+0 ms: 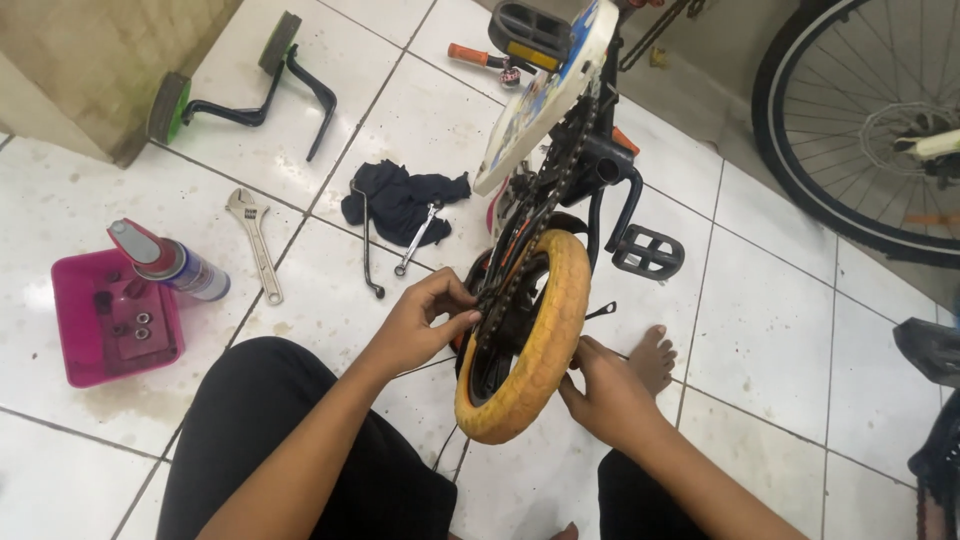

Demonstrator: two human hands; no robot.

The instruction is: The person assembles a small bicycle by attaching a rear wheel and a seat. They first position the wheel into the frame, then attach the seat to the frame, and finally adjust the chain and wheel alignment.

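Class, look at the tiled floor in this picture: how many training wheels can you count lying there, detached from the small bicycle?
2. One training wheel lies at upper left beside the brown board; the other training wheel lies just right of it, nearer the top edge. Each is on a black bracket. Others may be hidden.

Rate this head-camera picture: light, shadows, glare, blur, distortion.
Head view: even indoor light, soft shadows under the wrench and black rag; mild glare on the glossy floor tiles; tile lines bow toward the edges, a wide-lens effect; left hand, right hand and yellow tyre reasonably sharp; frame edges slightly softer.
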